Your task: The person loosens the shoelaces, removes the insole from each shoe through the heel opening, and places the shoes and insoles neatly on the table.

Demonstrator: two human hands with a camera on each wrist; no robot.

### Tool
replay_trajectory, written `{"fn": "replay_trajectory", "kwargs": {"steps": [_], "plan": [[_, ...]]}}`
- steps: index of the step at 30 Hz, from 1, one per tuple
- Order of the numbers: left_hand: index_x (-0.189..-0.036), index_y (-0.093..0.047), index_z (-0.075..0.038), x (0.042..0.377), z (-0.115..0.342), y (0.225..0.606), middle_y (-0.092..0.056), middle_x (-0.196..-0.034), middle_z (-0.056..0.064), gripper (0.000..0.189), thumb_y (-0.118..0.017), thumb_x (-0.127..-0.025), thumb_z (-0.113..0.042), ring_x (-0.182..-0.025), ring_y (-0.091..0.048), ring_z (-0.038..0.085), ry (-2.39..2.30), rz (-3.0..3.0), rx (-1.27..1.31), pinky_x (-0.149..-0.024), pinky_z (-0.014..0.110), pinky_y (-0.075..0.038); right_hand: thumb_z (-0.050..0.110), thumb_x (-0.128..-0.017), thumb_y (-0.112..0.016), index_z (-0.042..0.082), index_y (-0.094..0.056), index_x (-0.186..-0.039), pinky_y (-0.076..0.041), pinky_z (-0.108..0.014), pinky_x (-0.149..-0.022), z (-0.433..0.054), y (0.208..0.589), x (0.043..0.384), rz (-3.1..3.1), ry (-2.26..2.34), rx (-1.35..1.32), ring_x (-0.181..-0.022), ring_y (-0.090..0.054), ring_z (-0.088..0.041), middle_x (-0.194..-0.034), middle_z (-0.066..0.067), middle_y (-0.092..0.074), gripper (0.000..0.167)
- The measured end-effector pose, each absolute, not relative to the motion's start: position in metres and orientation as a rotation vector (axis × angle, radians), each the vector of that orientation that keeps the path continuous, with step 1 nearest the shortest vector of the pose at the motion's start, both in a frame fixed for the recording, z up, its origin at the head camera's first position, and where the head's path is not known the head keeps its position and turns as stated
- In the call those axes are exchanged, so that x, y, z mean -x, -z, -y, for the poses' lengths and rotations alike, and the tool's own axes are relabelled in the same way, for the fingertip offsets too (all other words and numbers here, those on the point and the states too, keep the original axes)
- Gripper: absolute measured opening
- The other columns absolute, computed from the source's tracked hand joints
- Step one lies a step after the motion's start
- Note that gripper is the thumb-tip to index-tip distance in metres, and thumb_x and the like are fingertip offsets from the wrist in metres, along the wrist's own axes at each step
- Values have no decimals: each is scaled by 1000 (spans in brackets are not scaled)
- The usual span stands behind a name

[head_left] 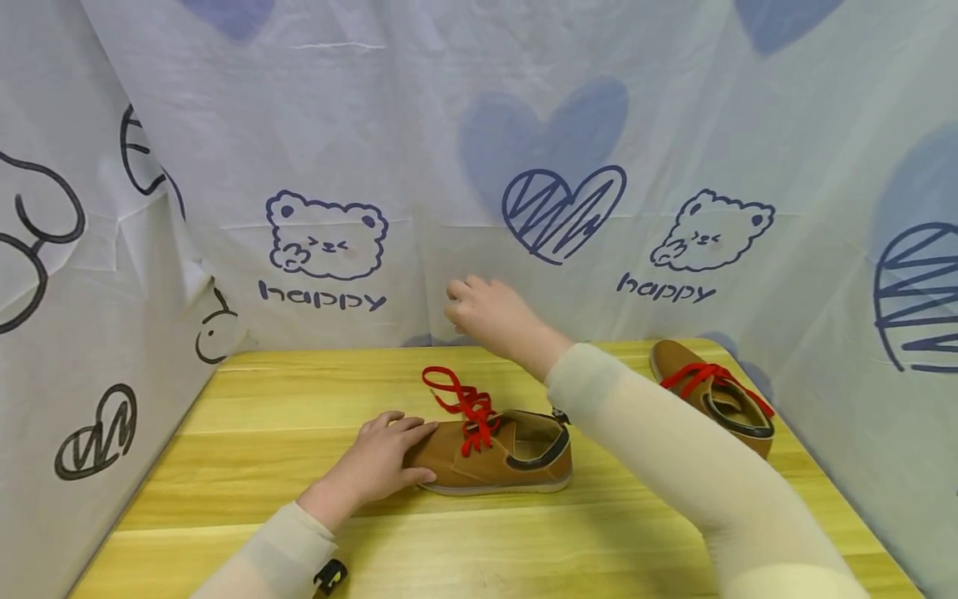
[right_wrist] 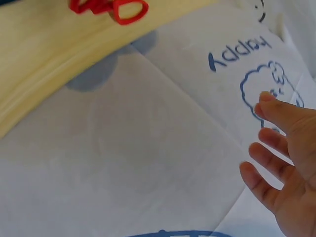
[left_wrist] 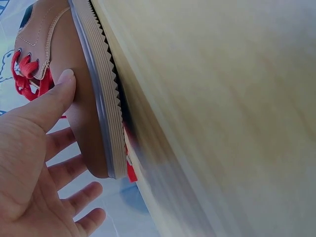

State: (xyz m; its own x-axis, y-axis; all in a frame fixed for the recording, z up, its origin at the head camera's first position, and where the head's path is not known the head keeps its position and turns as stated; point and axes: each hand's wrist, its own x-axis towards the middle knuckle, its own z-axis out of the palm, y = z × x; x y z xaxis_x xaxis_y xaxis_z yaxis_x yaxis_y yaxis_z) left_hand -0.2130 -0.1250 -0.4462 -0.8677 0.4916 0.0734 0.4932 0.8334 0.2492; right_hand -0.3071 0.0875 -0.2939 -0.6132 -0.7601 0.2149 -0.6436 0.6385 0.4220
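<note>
A brown shoe [head_left: 479, 462] with a pale sole lies on the wooden table, its toe to the left. Red shoelaces [head_left: 476, 416] run through its eyelets, with a loose loop beyond the far side. My left hand [head_left: 382, 457] holds the toe. In the left wrist view, its thumb [left_wrist: 64, 94] presses the near side, and the index and middle fingers pass behind the toe. Raised over the far table edge, my right hand [head_left: 494, 312] is apart from the shoe and laces. Its fingers [right_wrist: 269, 158] are loosely bent in the right wrist view, with nothing between them.
A second brown shoe [head_left: 677, 359] with tied red laces stands at the table's far right. White cloth [head_left: 419, 166] printed with hearts and bears hangs behind the table [head_left: 269, 416] and along both sides.
</note>
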Motion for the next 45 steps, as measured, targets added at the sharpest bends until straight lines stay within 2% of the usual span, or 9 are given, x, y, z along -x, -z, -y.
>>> {"fn": "replay_trajectory", "kwargs": {"steps": [4, 9, 19, 29, 38, 45], "plan": [[-144, -56, -16, 214, 125, 447, -59, -139, 12, 73, -78, -83, -50, -132, -44, 41, 416, 2999, 806, -107, 61, -33, 24, -95, -71, 16, -76, -107, -52, -30, -70, -94, 304, 298, 2494, 430, -1161, -95, -57, -21, -107, -3, -61, 15], [-144, -56, -16, 215, 124, 447, -58, -139, 12, 72, -77, -84, -50, -132, -44, 41, 410, 2996, 805, -107, 61, -34, 27, -92, -75, 17, -77, -103, -51, -30, -71, -105, 314, 291, 2521, 405, -1175, -94, -57, -20, -105, -2, -60, 15], [-144, -56, -16, 212, 125, 447, -58, -139, 12, 73, -77, -84, -50, -132, -45, 42, 443, 2996, 805, -108, 61, -33, 29, -89, -77, 21, -77, -98, -54, -32, -77, -116, 330, 275, 2563, 308, -1237, -102, -61, -21, -116, -1, -63, 12], [-144, -57, -16, 212, 125, 447, -58, -140, 12, 72, -77, -84, -49, -132, -44, 42, 459, 3001, 797, -106, 62, -34, 22, -88, -78, 19, -77, -103, -53, -35, -93, -122, 348, 262, 2670, 240, -1273, -115, -60, -22, -129, -5, -62, 15], [-144, -56, -15, 212, 127, 448, -58, -140, 13, 72, -77, -84, -48, -131, -45, 42, 459, 2992, 803, -107, 62, -34, 25, -92, -75, 20, -79, -99, -54, -37, -91, -125, 362, 254, 2711, 234, -1282, -114, -59, -24, -130, -5, -61, 10], [-144, -57, -15, 213, 126, 450, -58, -140, 13, 72, -77, -84, -49, -131, -45, 41, 451, 2983, 804, -107, 62, -34, 24, -94, -73, 23, -78, -107, -49, -37, -99, -124, 367, 257, 2814, 186, -1366, -119, -55, -24, -135, -5, -58, 14]]}}
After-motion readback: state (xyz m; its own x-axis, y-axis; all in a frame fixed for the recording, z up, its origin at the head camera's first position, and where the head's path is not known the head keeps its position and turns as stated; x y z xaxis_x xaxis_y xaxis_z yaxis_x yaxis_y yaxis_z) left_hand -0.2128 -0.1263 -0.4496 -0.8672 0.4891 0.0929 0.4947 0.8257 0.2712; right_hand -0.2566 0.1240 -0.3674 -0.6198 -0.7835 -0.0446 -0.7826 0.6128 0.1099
